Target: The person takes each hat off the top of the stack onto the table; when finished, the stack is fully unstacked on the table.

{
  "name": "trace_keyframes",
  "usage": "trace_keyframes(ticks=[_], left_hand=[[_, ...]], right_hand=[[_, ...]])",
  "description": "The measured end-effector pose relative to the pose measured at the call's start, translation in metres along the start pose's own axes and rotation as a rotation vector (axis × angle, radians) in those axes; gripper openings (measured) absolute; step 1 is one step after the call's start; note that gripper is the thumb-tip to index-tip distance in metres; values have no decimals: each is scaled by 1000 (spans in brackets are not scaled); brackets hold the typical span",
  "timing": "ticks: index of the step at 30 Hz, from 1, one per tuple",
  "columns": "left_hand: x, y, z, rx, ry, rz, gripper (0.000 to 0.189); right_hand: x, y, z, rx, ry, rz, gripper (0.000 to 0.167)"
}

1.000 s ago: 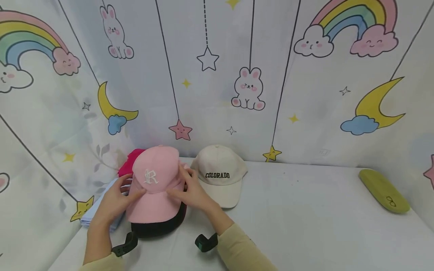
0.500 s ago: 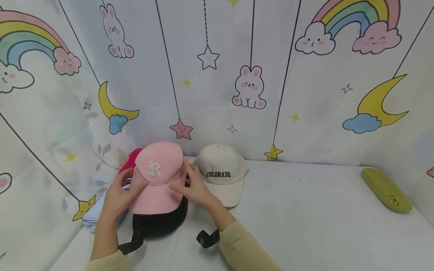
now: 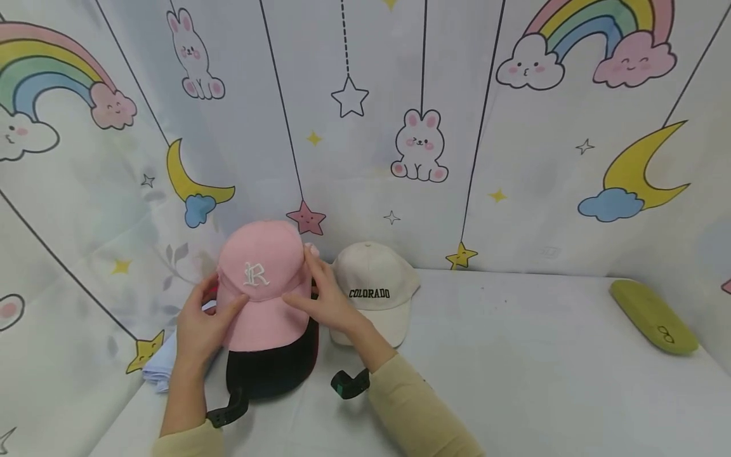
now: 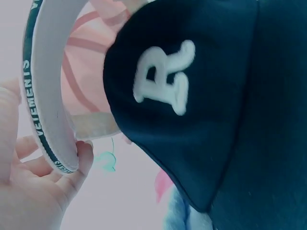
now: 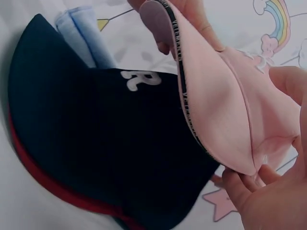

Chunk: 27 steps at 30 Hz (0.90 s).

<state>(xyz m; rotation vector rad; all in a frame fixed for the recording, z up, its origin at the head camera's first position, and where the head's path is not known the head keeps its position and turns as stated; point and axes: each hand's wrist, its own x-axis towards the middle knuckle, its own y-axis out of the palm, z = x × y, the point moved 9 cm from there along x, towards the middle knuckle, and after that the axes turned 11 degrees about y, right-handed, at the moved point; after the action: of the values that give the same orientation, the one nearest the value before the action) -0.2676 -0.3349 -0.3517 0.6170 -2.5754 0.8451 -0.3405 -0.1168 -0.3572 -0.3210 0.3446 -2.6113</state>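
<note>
A pink baseball cap [image 3: 265,324] with a white embroidered R is held up by both hands. My left hand [image 3: 200,324] grips its left side, thumb on the front near the brim. On the opposite side my right hand [image 3: 328,298] pinches it the same way. Under and behind it sits a dark cap [image 3: 271,374], whose own white R [image 4: 163,76] shows in the left wrist view. A red brim edge [image 5: 53,184] peeks out beneath the dark cap. Black lettered trim runs along the pink brim's edge.
A cream cap [image 3: 371,279] reading COLORADO stands just right of my right hand. Folded light blue cloth [image 3: 160,362] lies left of my left hand. At the far right is a green case [image 3: 651,317] with a glasses print. A patterned curtain [image 3: 365,158] rises behind the table.
Both hands have raised the pink cap up and away from the dark cap, so more of the dark brim shows. The bright pink-red item behind is now mostly covered.
</note>
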Motion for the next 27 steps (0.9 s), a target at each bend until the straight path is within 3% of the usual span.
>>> trace_keyframes(ticks=[10, 19, 27], left_hand=[[-1, 19, -30, -11, 76, -13, 77], [-8, 43, -67, -60, 183, -20, 76], [-17, 72, -99, -74, 315, -11, 75]], right_hand=[[-16, -29, 12, -70, 14, -65, 99], [-38, -64, 16, -126, -2, -122, 98], [-65, -99, 8, -158, 16, -181, 98]])
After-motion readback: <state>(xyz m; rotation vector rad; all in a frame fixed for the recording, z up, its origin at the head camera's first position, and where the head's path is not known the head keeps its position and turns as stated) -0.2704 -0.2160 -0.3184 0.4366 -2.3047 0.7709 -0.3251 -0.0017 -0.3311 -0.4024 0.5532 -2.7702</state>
